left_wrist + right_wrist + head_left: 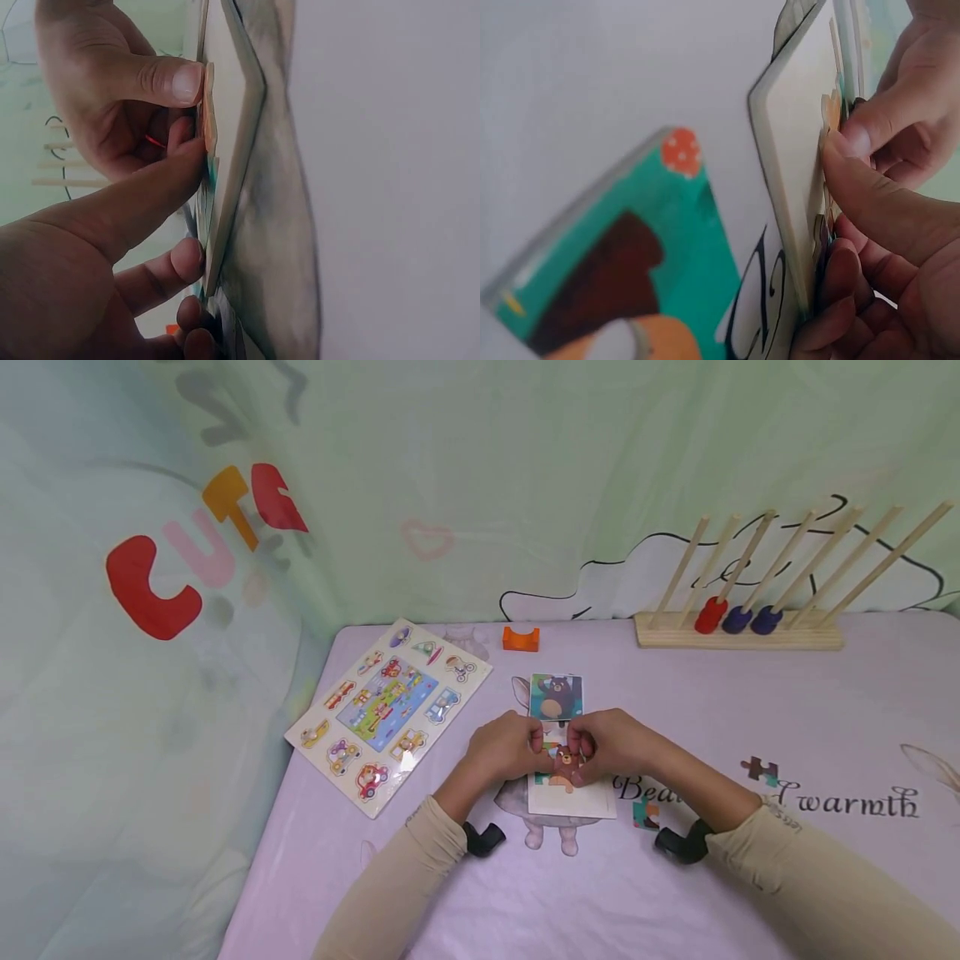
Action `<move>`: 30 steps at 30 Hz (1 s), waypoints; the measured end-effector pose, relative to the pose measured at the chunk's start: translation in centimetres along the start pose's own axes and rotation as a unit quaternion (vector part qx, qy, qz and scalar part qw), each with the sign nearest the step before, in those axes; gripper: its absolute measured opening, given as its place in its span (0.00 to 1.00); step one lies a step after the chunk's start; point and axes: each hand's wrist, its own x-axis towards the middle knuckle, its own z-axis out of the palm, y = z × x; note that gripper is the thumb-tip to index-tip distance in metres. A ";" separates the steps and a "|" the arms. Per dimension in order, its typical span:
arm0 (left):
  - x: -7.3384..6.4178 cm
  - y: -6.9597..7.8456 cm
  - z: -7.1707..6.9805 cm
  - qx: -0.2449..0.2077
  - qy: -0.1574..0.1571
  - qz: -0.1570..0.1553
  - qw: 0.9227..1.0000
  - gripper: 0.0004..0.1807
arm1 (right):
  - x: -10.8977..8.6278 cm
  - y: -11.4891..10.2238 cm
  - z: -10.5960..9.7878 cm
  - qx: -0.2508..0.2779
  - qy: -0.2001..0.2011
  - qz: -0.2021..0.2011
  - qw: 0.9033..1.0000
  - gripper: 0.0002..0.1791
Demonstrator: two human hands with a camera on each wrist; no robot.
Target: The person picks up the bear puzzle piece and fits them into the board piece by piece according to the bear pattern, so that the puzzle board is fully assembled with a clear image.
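Observation:
Both hands meet over a small puzzle board [573, 804] with a pale bare lower part. Bear puzzle pieces [564, 760] lie on its upper part. My left hand [506, 747] holds the pieces from the left, its thumb on their lower edge. From the right, my right hand [618, 743] pinches them, thumb against an orange-brown edge [829, 111]. The two thumbs nearly touch in the wrist views. Just beyond the hands lies a bear picture card [556, 697]. Fingers hide much of the joined pieces.
Loose puzzle pieces lie to the right: a teal one [645, 814] near the right wrist and a brown one [761, 768] farther off. A vehicle peg puzzle [390, 702] lies left. Behind are an orange block [521, 640] and a wooden peg rack [738, 635] with beads.

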 end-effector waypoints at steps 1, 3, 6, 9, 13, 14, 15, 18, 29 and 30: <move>0.0 0.0 0.0 0.001 -0.003 0.000 1.000 0.20 | 0.0 0.0 0.0 -0.001 0.000 -0.002 1.000 0.18; 0.0 0.0 -0.1 0.005 -0.008 0.000 1.000 0.21 | 0.0 0.1 -0.1 -0.001 0.000 -0.006 1.000 0.18; 0.0 0.0 -0.1 0.017 -0.011 -0.005 1.000 0.22 | -0.1 0.1 -0.1 0.004 0.000 -0.014 1.000 0.17; -0.1 0.2 0.0 0.034 -0.014 -0.014 0.999 0.24 | -0.3 0.0 -0.2 0.006 0.005 -0.027 1.000 0.16; -0.3 0.5 -0.1 0.054 -0.019 -0.023 0.998 0.26 | -0.6 -0.2 -0.3 0.005 0.014 -0.038 0.999 0.16; -0.3 0.6 -0.1 0.056 -0.019 -0.024 0.998 0.26 | -0.7 -0.2 -0.3 0.006 0.015 -0.041 0.999 0.16; -0.4 0.6 -0.1 0.058 -0.019 -0.024 0.998 0.26 | -0.7 -0.2 -0.3 0.008 0.014 -0.041 0.999 0.15; -0.4 0.8 -0.2 0.058 -0.020 -0.027 0.998 0.26 | -0.9 0.3 -0.4 0.014 0.005 -0.046 0.999 0.13; -0.5 1.0 -0.3 0.066 -0.023 -0.038 0.997 0.26 | -3.4 1.5 -2.5 0.028 0.008 -0.055 0.998 0.10; -0.5 1.0 -0.2 0.066 -0.022 -0.038 0.997 0.26 | -3.8 1.5 -2.9 0.026 0.015 -0.054 0.998 0.09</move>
